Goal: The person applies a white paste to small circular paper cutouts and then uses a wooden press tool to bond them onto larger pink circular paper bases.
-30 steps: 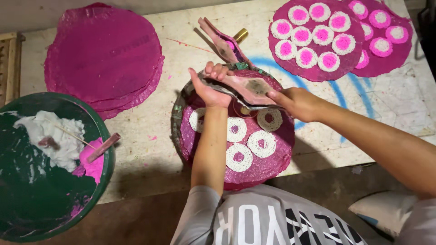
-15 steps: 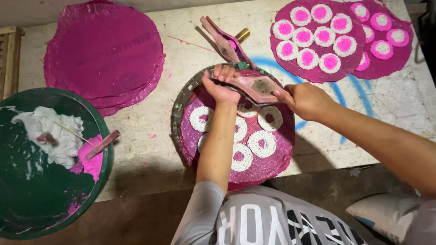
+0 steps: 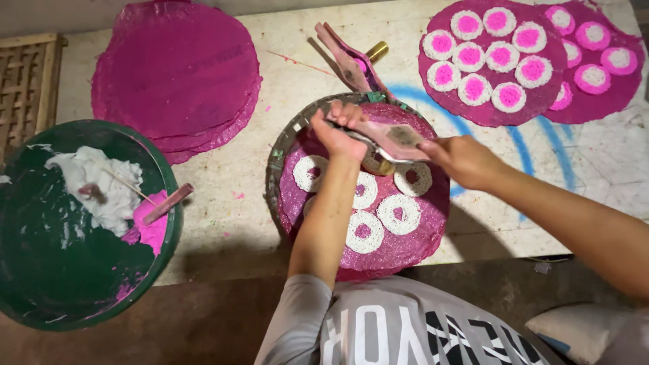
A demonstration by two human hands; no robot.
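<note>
Two hands meet over the round pink tray (image 3: 405,250) at the table's (image 3: 230,182) near edge. The left hand (image 3: 341,132) and the right hand (image 3: 463,159) both grip a flat pink-stained press tool (image 3: 392,137), held level above the white rings (image 3: 399,213). At nine o'clock sits a green basin (image 3: 40,270); at two o'clock, a filled pink mat (image 3: 493,111).

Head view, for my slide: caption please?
Both hands work a press over a pink mat of white rings.
</note>
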